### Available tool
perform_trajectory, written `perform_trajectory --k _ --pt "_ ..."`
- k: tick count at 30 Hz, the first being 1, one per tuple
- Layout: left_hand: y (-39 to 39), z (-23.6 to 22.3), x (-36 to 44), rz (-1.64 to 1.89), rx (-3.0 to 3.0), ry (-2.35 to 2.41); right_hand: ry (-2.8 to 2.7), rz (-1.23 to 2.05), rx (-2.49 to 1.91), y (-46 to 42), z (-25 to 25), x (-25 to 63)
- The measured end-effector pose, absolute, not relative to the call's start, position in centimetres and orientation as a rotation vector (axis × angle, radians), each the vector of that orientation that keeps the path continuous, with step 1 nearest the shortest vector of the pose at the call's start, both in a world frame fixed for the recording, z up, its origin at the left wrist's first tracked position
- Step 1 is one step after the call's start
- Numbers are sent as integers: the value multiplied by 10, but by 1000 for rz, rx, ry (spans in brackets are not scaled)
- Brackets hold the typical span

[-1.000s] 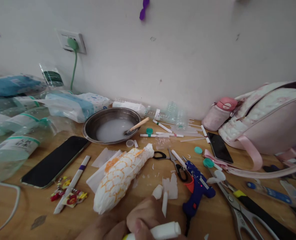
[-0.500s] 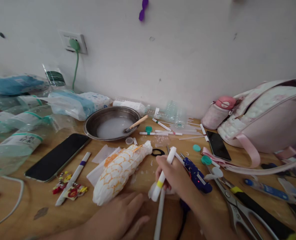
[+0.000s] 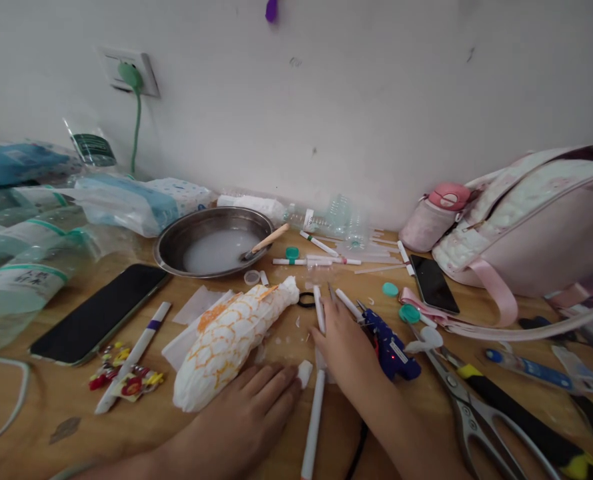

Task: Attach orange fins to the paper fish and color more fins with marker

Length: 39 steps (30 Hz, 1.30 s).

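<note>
My left hand [image 3: 253, 403] lies palm down on the table with its fingers stretched out. Its fingertips reach a small white paper scrap [image 3: 304, 374]. Just beyond it rests a white, fish-shaped form [image 3: 233, 347] with orange scale lines and an orange patch. My right hand [image 3: 343, 337] is low over the table, thumb and fingers closed round a white marker [image 3: 319, 307] that points away from me; part of it is hidden. Below that hand lies another white marker [image 3: 313, 427]. A dark blue glue gun [image 3: 391, 347] with a small red light sits right of the hand.
A metal bowl [image 3: 211, 213] of cloudy liquid holds a wooden-handled brush [image 3: 271, 239]. Large scissors [image 3: 469, 413] and a black-and-yellow handle [image 3: 526, 420] lie at right. A phone [image 3: 101, 313] and clear bottles [image 3: 23, 293] are at left, a pink backpack [image 3: 536, 227] at back right.
My right hand has lowered the marker from a raised tilt to near the table, slightly farther away. My left hand has flattened and shifted toward the paper scrap. The view has moved slightly.
</note>
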State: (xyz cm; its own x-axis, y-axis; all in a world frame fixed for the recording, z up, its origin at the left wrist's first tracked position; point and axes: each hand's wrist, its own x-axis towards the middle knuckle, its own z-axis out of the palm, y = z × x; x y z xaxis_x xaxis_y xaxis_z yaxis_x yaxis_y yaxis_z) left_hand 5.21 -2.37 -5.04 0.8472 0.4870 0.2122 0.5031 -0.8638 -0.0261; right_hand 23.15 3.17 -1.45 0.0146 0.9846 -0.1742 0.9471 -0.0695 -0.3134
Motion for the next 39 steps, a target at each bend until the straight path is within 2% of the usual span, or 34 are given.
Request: perform_trajectory --k 3,6,10,15,18,23,28,33,39 --pt "-23 -49 50 -377 -2958 -780 -2106 465 -2223 18 3 234" --pt "-25 -42 52 -518 -2989 -783 -2150 551 -2306 -6 12 235" --pt "-28 -33 56 -683 -3164 -887 -2219 781 -2223 -33 0 232" --pt "-28 -35 56 -626 -3242 -1028 -2100 775 -2270 -38 -10 235" --pt "-25 -40 55 -565 -3120 -1014 -1814 873 -2176 -37 -9 248" --pt "-26 -43 54 -426 -3045 -864 -1078 1103 -1724 -41 -18 270" --pt "-28 -40 50 -317 -3177 -639 -949 1395 -1492 -47 -28 263" --pt "-23 -36 47 -403 -3212 -561 -1230 1261 -1605 -52 -30 248" --pt "-18 -37 47 -442 -3140 -585 -1304 1185 -1656 -53 -39 240"
